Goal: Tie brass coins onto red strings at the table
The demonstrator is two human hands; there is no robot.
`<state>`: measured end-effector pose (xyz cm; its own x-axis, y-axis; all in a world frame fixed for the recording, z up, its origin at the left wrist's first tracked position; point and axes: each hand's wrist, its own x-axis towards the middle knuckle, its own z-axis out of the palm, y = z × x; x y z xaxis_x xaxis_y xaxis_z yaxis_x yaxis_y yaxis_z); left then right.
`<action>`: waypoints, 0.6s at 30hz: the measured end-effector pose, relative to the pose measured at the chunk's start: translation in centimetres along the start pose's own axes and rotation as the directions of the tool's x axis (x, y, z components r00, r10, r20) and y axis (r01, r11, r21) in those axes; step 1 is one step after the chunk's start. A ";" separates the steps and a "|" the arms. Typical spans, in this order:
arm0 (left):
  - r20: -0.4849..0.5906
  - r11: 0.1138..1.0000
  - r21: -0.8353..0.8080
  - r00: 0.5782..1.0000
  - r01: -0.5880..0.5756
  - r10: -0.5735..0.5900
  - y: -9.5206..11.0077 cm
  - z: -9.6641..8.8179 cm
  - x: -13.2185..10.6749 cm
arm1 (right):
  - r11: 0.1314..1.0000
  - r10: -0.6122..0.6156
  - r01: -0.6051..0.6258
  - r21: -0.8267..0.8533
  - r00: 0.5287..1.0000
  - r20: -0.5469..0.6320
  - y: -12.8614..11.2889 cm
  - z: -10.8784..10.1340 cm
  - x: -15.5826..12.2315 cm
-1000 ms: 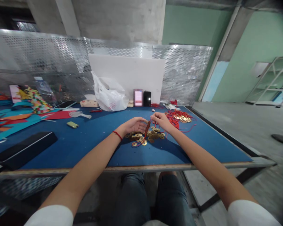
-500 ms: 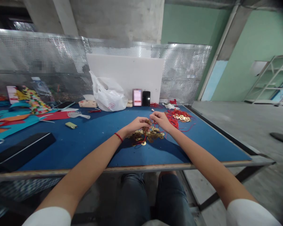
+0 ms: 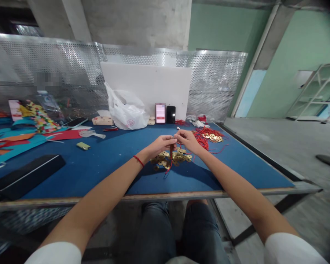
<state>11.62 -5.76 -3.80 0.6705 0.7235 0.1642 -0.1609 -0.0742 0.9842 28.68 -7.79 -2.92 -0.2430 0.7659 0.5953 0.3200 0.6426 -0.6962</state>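
Note:
My left hand (image 3: pixel 162 144) is closed above a pile of gold-coloured coins with holes (image 3: pixel 181 157). From its fingers hangs a red cord (image 3: pixel 171 156), whose loose end trails in front of the pile. The fingertips of my right hand (image 3: pixel 188 140) are pinched together and meet the left fingertips. Whatever the right fingers grip is too small to make out. Beyond the right hand lies a tangle of red cords (image 3: pixel 202 139) with another heap of gold coins (image 3: pixel 213 137) on it.
A white plastic bag (image 3: pixel 128 113) stands at the back beside two upright phones (image 3: pixel 160 113) (image 3: pixel 171 114). A black oblong box (image 3: pixel 30 174) lies at the left front. Coloured paper strips (image 3: pixel 19 146), a white plastic fork-like utensil (image 3: pixel 92 134) and a small yellowish item (image 3: pixel 83 146) are on the blue table (image 3: pixel 104 172).
The left hand has turned and its fingers have come closer to the right fingertips. The red cord now hangs straight beneath the left hand, where coins showed at its fingers before.

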 end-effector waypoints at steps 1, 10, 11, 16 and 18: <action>-0.035 0.999 0.037 0.999 -0.009 0.010 0.1 0.4 0.0 | 0.999 -0.015 0.015 -0.033 1.000 -0.016 -0.1 0.0 0.0; 0.017 0.999 -0.039 1.000 -0.005 0.005 0.0 1.3 -0.2 | 0.999 0.023 -0.022 0.033 0.999 -0.038 -0.5 -0.3 0.0; 0.035 0.997 -0.074 0.999 0.008 -0.005 -0.2 1.2 -0.1 | 0.996 0.048 -0.046 0.076 0.998 -0.029 -0.5 -0.2 0.1; 0.085 0.977 -0.196 0.994 0.090 -0.075 -0.2 1.0 0.0 | 0.965 0.123 -0.118 0.235 0.992 -0.007 -0.5 0.0 0.2; 0.072 0.965 -0.231 0.991 0.129 -0.115 0.1 1.2 -0.2 | 0.956 0.125 -0.119 0.270 0.992 -0.005 -0.6 -0.1 0.2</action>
<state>12.37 -6.71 -3.63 0.7347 0.6763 0.0541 -0.2359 0.1799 0.9550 28.48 -7.99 -2.34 -0.1970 0.8399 0.5057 0.0875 0.5288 -0.8442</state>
